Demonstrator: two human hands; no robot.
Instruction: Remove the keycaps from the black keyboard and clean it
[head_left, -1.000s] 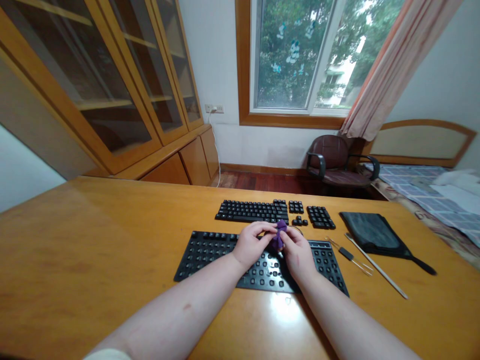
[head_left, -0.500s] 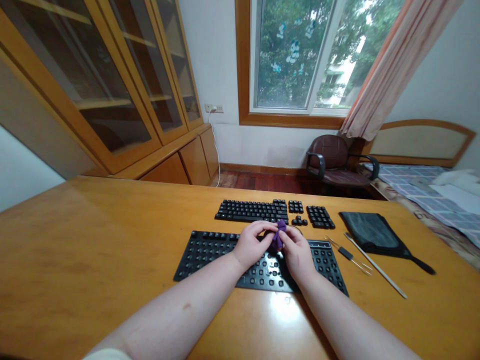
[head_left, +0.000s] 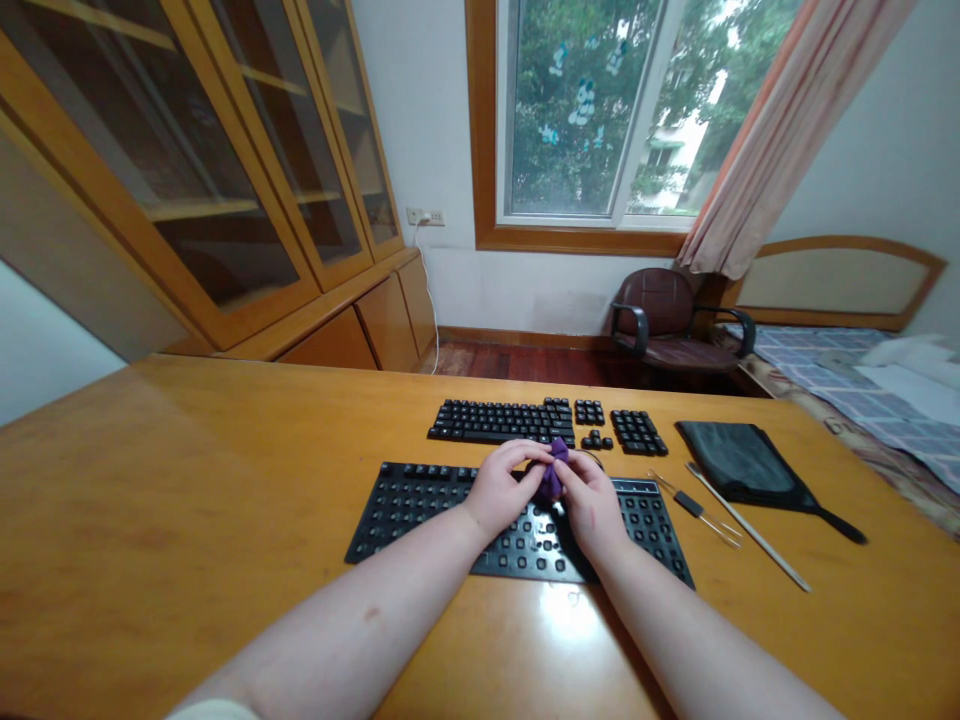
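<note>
A small purple cloth [head_left: 553, 478] is bunched between my two hands, just above the keyboard base [head_left: 517, 565]. My left hand [head_left: 504, 488] pinches its left side with thumb and fingers. On the other side, my right hand [head_left: 595, 503] is closed on it too. Whether the cloth is wrapped round something small cannot be seen. The black base beneath shows bare key sockets, with a row of keycaps left along its top edge. Behind it, loose black keycaps [head_left: 495, 420] lie grouped in keyboard order.
Right of the base lie a wire keycap puller [head_left: 694, 505], a thin pale stick with a brush-like end [head_left: 750, 530] and a black pouch [head_left: 739, 460] with a strap. The wooden desk [head_left: 225, 500] ends at the back, before a chair [head_left: 660, 320].
Both hands keep their pinch on the purple cloth, whose folds have shifted slightly. The whole view has moved a little.
</note>
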